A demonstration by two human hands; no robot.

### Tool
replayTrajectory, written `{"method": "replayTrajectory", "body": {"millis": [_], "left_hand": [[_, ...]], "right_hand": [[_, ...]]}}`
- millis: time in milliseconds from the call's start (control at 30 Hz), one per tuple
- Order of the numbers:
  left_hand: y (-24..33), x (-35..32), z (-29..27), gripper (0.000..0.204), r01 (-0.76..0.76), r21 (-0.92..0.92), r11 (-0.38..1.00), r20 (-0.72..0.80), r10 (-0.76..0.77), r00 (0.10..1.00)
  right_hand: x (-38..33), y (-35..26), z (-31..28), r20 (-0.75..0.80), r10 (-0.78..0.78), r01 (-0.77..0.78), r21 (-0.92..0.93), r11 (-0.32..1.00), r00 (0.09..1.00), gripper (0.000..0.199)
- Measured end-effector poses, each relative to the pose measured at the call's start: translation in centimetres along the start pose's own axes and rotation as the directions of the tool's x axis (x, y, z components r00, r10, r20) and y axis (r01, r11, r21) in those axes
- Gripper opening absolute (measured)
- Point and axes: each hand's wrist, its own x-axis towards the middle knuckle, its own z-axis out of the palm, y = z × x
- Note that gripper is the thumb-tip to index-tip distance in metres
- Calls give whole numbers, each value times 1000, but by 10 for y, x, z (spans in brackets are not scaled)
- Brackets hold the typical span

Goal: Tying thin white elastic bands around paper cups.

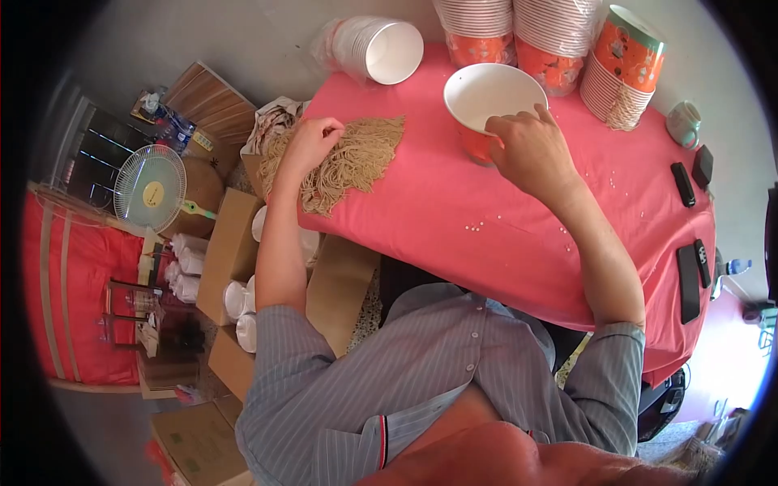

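A white-lined orange paper bucket (486, 95) stands upright at the far middle of the pink-covered table, with a small dark hole near its left rim. My right hand (531, 150) is bent round the bucket's near right side and rim, closed on it; part of its grip is hidden. To the left, a heap of beige cords (356, 162) lies at the table's edge. Over this heap is my left hand (312, 144), its fingers curled in toward the thumb. Whatever those fingers hold, if anything, is too small to make out.
Tall stacks of paper buckets (551, 44) stand at the back, one with cord loops (622, 113). Nested white buckets (393, 53) lie on their side. Small white discs (476, 228), a mug (683, 124) and phones (689, 283) are on the tablecloth. Open cartons (231, 243) sit left.
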Motion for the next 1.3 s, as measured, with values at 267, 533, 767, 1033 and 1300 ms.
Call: {"method": "replayTrajectory", "body": {"millis": [267, 533, 767, 1033, 1300], "left_hand": [[17, 19, 24, 23, -82, 276, 958, 6, 84, 996], [-20, 43, 35, 27, 49, 280, 959, 196, -107, 975], [2, 55, 33, 19, -16, -456, 890, -91, -29, 995], [93, 30, 17, 21, -62, -372, 926, -261, -40, 964], [175, -34, 55, 8, -365, -163, 916, -478, 250, 842]], "right_hand": [[1, 4, -7, 124, 68, -72, 30, 997, 990, 16], [2, 3, -12, 105, 63, -67, 33, 997, 992, 17], [-1, 17, -16, 102, 41, -40, -11, 999, 994, 15], [-7, -36, -18, 40, 78, -86, 576, 813, 996, 15], [-3, -54, 22, 650, 108, -644, 760, -90, 752, 37]]}}
